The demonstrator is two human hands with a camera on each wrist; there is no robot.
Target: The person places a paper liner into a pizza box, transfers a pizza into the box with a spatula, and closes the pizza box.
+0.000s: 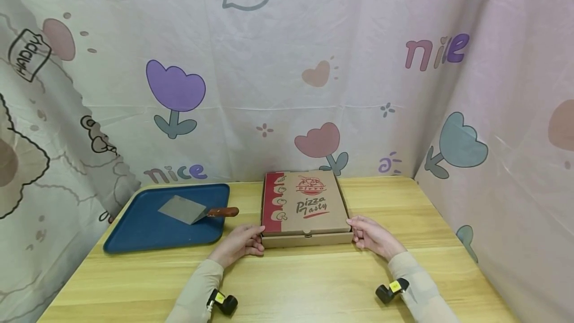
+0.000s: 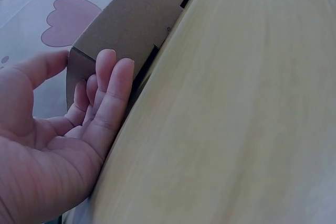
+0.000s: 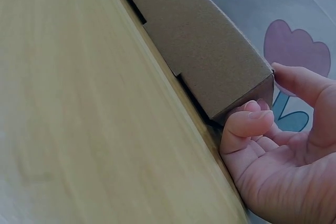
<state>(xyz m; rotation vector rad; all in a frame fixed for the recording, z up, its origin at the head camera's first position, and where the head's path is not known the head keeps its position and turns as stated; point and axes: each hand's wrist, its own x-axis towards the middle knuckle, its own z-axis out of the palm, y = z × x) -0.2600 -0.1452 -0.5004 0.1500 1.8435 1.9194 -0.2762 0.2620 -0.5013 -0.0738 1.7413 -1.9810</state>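
Note:
A closed cardboard pizza box (image 1: 314, 198) with a red strip down its left side lies on the wooden table. My left hand (image 1: 240, 244) grips its near left corner; in the left wrist view the thumb touches the top corner and the fingers (image 2: 113, 85) bend against the side and front wall. At the near right corner, my right hand (image 1: 374, 236) holds the box in the same way. The right wrist view shows that thumb on the top edge and curled fingers (image 3: 247, 124) low against the side. Slots show along the bottom of the box's front wall (image 3: 194, 45).
Left of the box, a blue tray (image 1: 148, 226) lies on the table (image 1: 305, 283). Across the tray rests a pizza server (image 1: 184, 209) with a flat metal blade, its wooden handle reaching past the right rim. A printed curtain (image 1: 269, 64) hangs behind and at both sides.

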